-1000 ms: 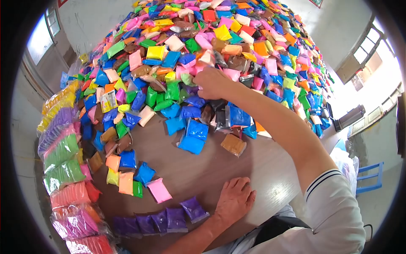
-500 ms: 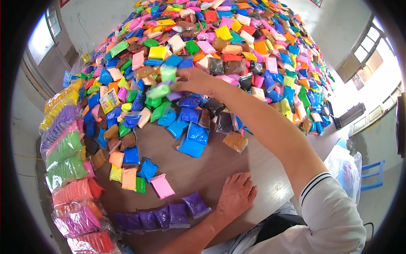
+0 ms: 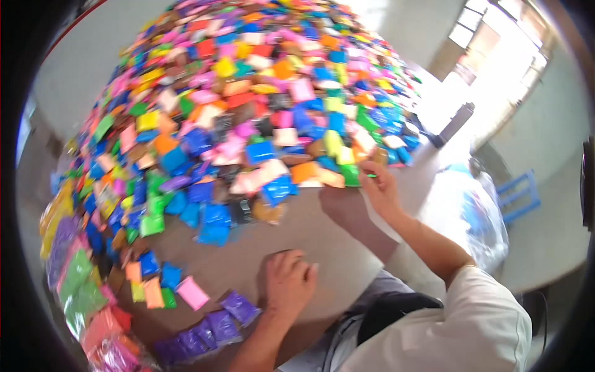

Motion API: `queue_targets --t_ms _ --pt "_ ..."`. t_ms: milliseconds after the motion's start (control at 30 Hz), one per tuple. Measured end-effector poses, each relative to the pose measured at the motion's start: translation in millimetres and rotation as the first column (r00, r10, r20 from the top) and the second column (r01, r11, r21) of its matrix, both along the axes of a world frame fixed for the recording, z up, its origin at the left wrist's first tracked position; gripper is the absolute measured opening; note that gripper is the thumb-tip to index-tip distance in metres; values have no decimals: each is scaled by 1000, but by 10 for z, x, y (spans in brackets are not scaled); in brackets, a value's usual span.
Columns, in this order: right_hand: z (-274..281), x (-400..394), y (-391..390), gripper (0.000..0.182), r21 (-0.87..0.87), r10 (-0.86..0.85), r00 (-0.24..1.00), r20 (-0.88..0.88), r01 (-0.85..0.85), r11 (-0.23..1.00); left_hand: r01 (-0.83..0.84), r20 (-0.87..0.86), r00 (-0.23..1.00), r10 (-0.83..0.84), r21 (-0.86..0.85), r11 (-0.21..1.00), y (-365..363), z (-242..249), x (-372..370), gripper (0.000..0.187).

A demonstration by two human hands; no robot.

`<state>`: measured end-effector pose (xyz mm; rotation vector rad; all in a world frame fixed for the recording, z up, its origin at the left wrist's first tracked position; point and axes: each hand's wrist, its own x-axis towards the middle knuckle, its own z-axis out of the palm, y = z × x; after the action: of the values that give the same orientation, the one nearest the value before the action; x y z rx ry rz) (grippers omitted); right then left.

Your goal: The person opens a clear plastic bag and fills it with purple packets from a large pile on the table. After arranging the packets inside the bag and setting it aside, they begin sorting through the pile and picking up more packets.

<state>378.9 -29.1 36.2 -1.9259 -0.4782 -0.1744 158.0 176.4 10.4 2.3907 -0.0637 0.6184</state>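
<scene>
My left hand (image 3: 289, 280) rests on the table, fingers loosely spread and holding nothing. Just left of it lies a row of purple packets (image 3: 222, 327). Over at the right end of a large heap of coloured packets (image 3: 248, 93), my right hand (image 3: 380, 187) has its fingers pinched on a green packet (image 3: 351, 175). Motion blur softens its outline. Peach packets (image 3: 331, 178) lie to the left of that hand, at the heap's front edge.
Stacked bagged packets (image 3: 83, 291) line the table's left edge. A small group with a pink packet (image 3: 193, 292) lies on the brown table (image 3: 347, 248). Beyond the right edge are a clear plastic bag (image 3: 480, 217), a blue stool (image 3: 519, 197) and a dark cylindrical object (image 3: 455, 124).
The view has swung to the right. My right hand has left the heap's middle, where it was by blurred green packets, and come to its right front edge. My left hand stays on the table.
</scene>
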Motion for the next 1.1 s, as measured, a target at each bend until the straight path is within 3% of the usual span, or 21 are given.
queue_targets --t_ms 100,133,233,333,533,667,800,1000,1100 --pt "-182 -132 -451 32 334 -39 979 -198 105 937 30 -15 999 -30 -8 1000 -21 34 17 17" --pt "-138 -194 -526 39 330 -86 950 -299 188 925 25 -26 999 -25 -5 1000 -29 51 19 17" --pt "-206 -192 -692 51 304 -135 940 -313 233 924 7 -40 999 -6 23 1000 -43 72 18 17" --pt "-194 -171 -695 64 121 -278 930 -242 313 942 0 -38 999 1 46 999 -65 66 31 17" --pt "-280 230 -330 79 -153 -70 993 100 84 985 -25 -21 999 26 63 998 -64 59 37 16" --pt "-83 426 199 90 -153 -4 986 165 29 988 -37 -22 999 39 66 997 -73 62 50 17" --pt "-231 591 566 96 -296 2 966 260 77 952 -55 -54 997 59 69 996 -90 90 47 14" --pt "-298 803 1003 98 -300 50 962 268 35 953 -27 -116 993 36 77 997 -83 116 14 18" --pt "-174 889 1264 101 -158 107 988 112 -88 983 -11 -155 988 22 72 997 -81 168 20 16"
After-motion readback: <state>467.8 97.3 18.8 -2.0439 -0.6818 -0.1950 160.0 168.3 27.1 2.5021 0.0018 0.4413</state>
